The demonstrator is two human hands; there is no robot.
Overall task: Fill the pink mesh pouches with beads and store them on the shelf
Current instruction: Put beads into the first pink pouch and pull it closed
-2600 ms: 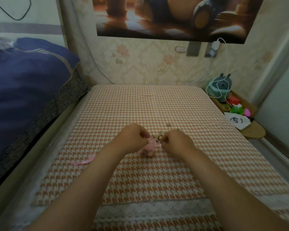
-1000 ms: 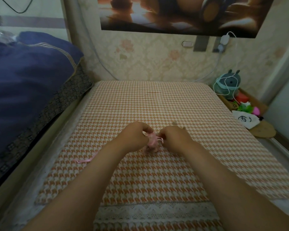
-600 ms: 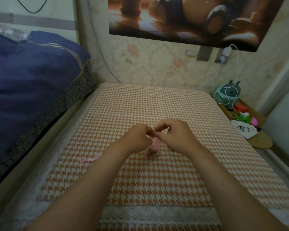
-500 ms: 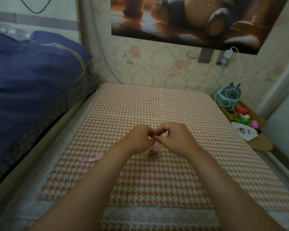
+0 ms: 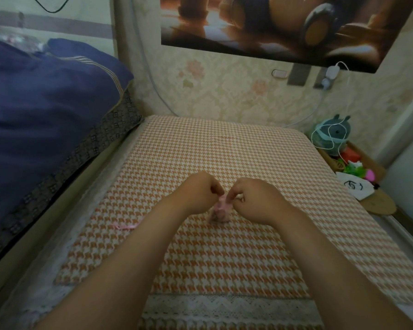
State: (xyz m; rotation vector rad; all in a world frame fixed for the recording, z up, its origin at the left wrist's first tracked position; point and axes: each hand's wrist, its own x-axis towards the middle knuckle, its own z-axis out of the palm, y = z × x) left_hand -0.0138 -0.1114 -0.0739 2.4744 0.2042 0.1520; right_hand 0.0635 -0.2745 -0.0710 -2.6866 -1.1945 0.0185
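Observation:
A small pink mesh pouch bulging with beads rests on the orange houndstooth cloth in the middle of the view. My left hand and my right hand sit on either side of it, fingertips pinched together at its gathered top. Whether they hold the mesh or its drawstring I cannot tell. A second flat pink pouch lies on the cloth to the left, partly behind my left forearm. No loose beads show.
A dark blue duvet is piled along the left. At the right edge, a low wooden shelf carries a teal plush toy, a white pouch and green and pink items. A wallpapered wall stands behind.
My hands came together over the pouch, and the loose beads seen by my right hand earlier are no longer visible. The pouch's top is gathered between my fingertips. The camera drifted slightly.

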